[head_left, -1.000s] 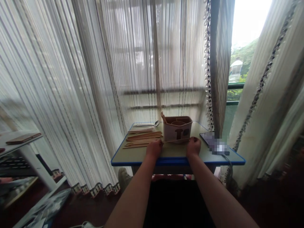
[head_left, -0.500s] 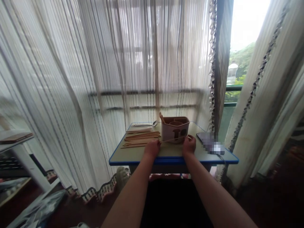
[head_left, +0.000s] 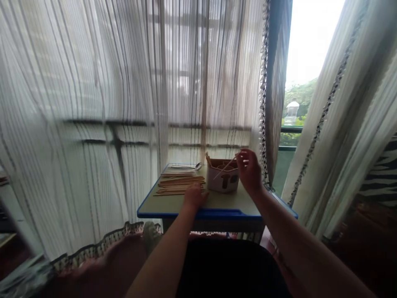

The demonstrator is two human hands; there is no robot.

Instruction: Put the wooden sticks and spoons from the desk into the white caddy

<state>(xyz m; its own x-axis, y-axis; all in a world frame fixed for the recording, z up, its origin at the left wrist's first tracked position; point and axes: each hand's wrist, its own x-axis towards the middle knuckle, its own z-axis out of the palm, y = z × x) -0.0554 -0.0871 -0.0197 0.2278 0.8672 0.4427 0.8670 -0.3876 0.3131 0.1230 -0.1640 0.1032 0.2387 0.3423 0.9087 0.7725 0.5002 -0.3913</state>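
Observation:
My right hand (head_left: 250,170) is raised at the right of the utensil holder (head_left: 215,182), pinching a thin chopstick (head_left: 226,167) by one end. The chopstick slants down to the left, in front of the holder's rim. On the table, my left hand (head_left: 194,195) rests at the right ends of the loose chopsticks (head_left: 176,181), thumb apart from the fingers; its fingertips are partly hidden. The holder is pale with a brown mushroom print and inner compartments. Several sticks (head_left: 208,159) stand in its left corner.
A metal ladle-like spoon (head_left: 198,166) and other slim utensils lie behind the chopsticks. The small table (head_left: 167,209) has a blue edge. Sheer curtains (head_left: 130,82) hang just behind it, and a patterned cloth (head_left: 378,178) shows at far right.
My right hand has lifted up and right with the chopstick, which both hands held level before. My left hand has let go of it and moved left to the loose chopsticks. The view has shifted.

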